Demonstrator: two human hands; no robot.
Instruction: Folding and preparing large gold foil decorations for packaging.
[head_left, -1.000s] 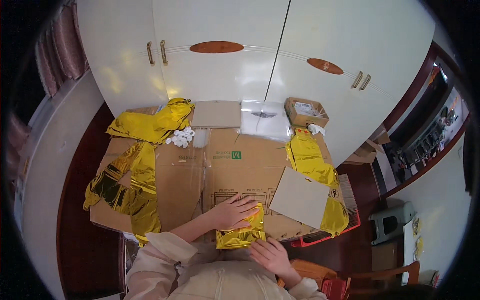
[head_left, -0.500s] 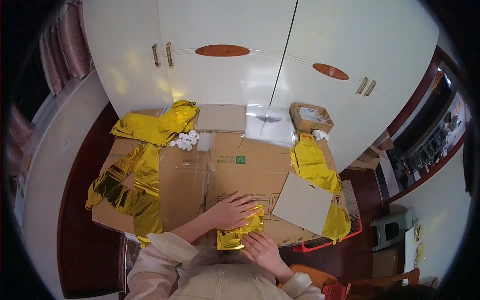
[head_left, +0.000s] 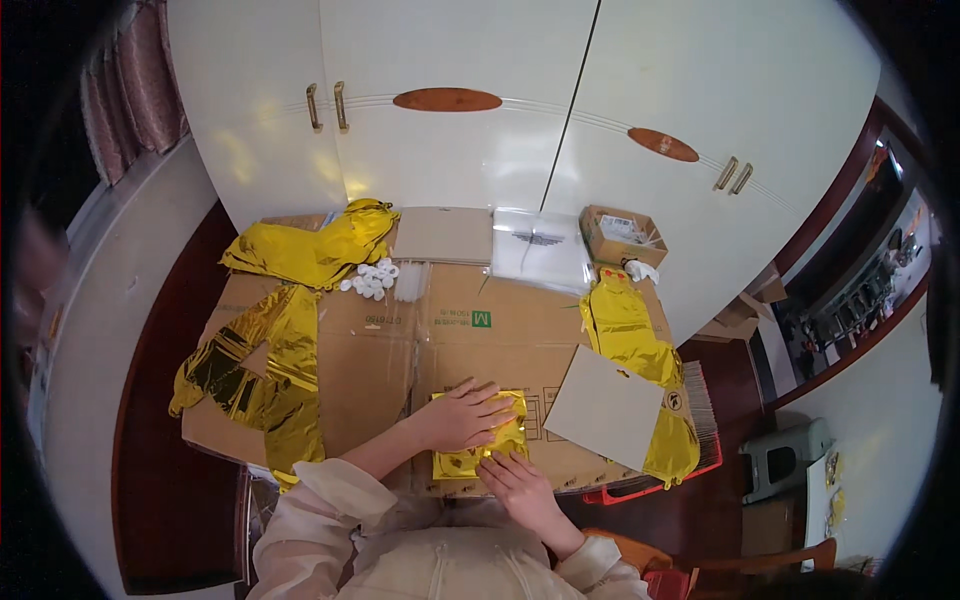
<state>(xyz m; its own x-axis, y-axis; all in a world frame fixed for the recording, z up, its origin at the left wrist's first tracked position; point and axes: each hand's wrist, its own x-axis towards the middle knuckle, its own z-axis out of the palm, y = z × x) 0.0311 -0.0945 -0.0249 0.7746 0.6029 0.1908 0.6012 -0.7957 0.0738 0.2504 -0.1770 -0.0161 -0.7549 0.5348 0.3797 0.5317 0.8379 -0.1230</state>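
Under both my hands a folded gold foil piece (head_left: 456, 464), roughly square, lies flat on the cardboard near the table's front edge. My left hand (head_left: 464, 416) rests palm down across its upper part, fingers stretched out and slightly apart. At its lower right, my right hand (head_left: 520, 487) touches the foil with extended fingers. Neither hand grips anything. Just to the right lies a grey-beige card (head_left: 607, 408) with a small hang slot, partly over a long gold foil balloon (head_left: 628, 325).
At the left are a flat gold foil balloon (head_left: 292, 350) and bunched gold foil (head_left: 300, 255). White ribbon rolls (head_left: 372, 280), a stack of cards (head_left: 442, 235), clear plastic bags (head_left: 540, 250) and a small open box (head_left: 622, 236) line the back. Behind stands a white cabinet (head_left: 450, 150).
The gold foil piece has shifted slightly away from me and lies flatter and squarer. My right hand has moved a little up and left with it; my left hand stays on top.
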